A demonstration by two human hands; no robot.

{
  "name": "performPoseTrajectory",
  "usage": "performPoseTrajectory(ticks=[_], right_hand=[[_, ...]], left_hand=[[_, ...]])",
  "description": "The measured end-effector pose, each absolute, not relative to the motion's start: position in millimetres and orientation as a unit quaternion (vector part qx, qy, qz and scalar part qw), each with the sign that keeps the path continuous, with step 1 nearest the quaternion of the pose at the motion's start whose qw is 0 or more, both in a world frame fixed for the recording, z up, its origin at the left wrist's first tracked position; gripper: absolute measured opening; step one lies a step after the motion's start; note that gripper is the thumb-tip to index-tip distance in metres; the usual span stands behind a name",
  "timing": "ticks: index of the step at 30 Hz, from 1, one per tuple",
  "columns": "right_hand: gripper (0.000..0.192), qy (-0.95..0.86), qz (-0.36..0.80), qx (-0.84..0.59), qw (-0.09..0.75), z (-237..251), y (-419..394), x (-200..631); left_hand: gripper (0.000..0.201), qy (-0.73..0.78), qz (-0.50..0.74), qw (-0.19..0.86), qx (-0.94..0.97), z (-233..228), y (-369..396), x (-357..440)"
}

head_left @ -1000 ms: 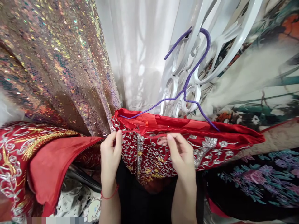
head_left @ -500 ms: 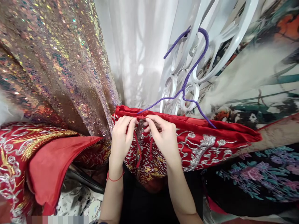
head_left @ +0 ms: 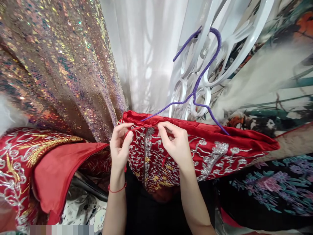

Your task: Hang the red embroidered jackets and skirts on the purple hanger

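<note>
Nearest of all, two forearms rise from the bottom edge toward the red embroidered garment (head_left: pixel 195 148), which hangs over a purple hanger (head_left: pixel 200 78) and serves as the landmark for everything else. The left hand (head_left: pixel 119 147), a red string bracelet (head_left: pixel 117 189) on its wrist, sits at the garment's left end, thumb and forefinger pinched on a thin red cord (head_left: pixel 137 128) at the top hem. The right hand (head_left: pixel 177 143) rests on the garment's front, just right of the silver centre band, its fingertips pressed together on the same cord near the hem. The cord looks stretched between the two pinches, so the step in hand seems to be tying or tightening it at the neckline; the next move would call for keeping tension while crossing or pulling the ends, though where the ends lie cannot be told.

Left of the garment lies a second red embroidered piece (head_left: pixel 36 163). Behind and above that hangs sequinned fabric (head_left: pixel 61 65). Directly behind the garment are a white curtain (head_left: pixel 144 49) and a white scrollwork frame (head_left: pixel 220 42) carrying the hanger's hook. Right of it spreads floral printed cloth (head_left: pixel 269 189).
</note>
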State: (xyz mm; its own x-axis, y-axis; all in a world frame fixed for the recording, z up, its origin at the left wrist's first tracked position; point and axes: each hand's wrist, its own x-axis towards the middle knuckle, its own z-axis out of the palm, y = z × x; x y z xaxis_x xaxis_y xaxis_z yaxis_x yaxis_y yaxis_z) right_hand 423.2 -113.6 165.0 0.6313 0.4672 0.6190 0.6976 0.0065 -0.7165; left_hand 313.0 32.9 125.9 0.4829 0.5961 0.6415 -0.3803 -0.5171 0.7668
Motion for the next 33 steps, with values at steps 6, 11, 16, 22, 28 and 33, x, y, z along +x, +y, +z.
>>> performPoseTrajectory(ticks=[6, 11, 16, 22, 28, 33], right_hand=[[0.011, -0.484, -0.005, -0.743, 0.463, 177.8, -129.3, 431.2], [0.012, -0.578, 0.054, -0.619, 0.529, 184.5, -134.7, 431.6], [0.011, -0.582, 0.053, -0.576, 0.571, 183.2, -132.9, 437.6], [0.02, -0.656, -0.017, -0.555, 0.51, 179.5, -128.6, 440.7], [0.025, -0.675, -0.139, -0.632, 0.355, 176.9, -127.9, 429.1], [0.027, -0.663, -0.255, -0.648, 0.275, 172.3, -119.2, 424.2]], left_hand=[[0.021, 0.129, 0.559, 0.295, 0.764, 137.9, 27.8, 313.6], [0.005, 0.145, 0.671, 0.413, 0.598, 143.0, 14.2, 325.0], [0.009, 0.002, 0.462, 0.516, 0.722, 144.2, 24.8, 309.8], [0.018, 0.004, 0.338, 0.487, 0.805, 154.6, 31.6, 299.6], [0.021, 0.023, 0.325, 0.436, 0.839, 157.9, 30.0, 301.1], [0.026, 0.04, 0.322, 0.514, 0.794, 152.6, 28.3, 304.9]])
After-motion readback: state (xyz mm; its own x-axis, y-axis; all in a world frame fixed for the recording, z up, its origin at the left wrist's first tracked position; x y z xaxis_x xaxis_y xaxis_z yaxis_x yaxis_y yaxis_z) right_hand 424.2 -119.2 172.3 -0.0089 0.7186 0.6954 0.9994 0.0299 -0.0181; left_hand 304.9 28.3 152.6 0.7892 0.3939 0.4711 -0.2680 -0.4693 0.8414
